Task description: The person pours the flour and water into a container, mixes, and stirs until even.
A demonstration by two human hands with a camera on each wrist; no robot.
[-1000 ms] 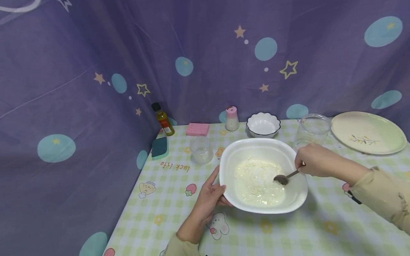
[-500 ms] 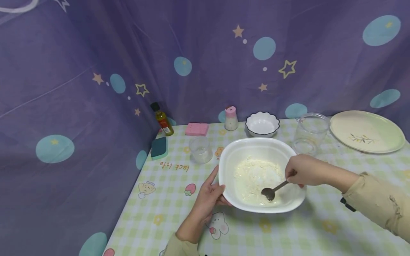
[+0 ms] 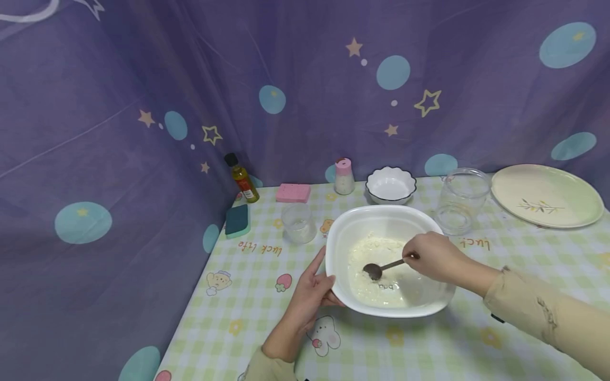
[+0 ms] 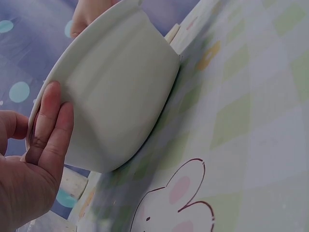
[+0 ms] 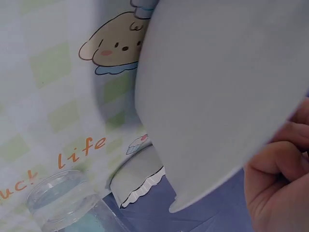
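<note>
A white basin (image 3: pixel 395 225) stands on the checked tablecloth, holding pale flour (image 3: pixel 374 246) and a milky liquid. My left hand (image 3: pixel 307 296) grips its left rim. The left wrist view shows the thumb at the rim and fingers (image 4: pixel 57 123) against the outer wall. Over the basin's right part, my right hand (image 3: pixel 431 256) pinches the handle of a dark spoon (image 3: pixel 373 271). The spoon's bowl dips into the mixture left of the basin's middle. In the right wrist view the basin's wall (image 5: pixel 217 87) hides the spoon, and the right hand's curled fingers (image 5: pixel 275 164) show at the edge.
Behind the basin are a scalloped bowl (image 3: pixel 391 185), a pink-lidded shaker (image 3: pixel 344 177) and a clear plastic tub (image 3: pixel 462 198). An oval plate (image 3: pixel 545 198) lies far right. Leftward are a clear cup (image 3: pixel 299 225), pink sponge (image 3: pixel 293 193), green sponge (image 3: pixel 238 220) and oil bottle (image 3: pixel 244 182).
My right hand has moved left over the basin, drawing the spoon leftward through the mixture. Printed marks on the basin's bottom now show. The left hand keeps its grip on the rim.
</note>
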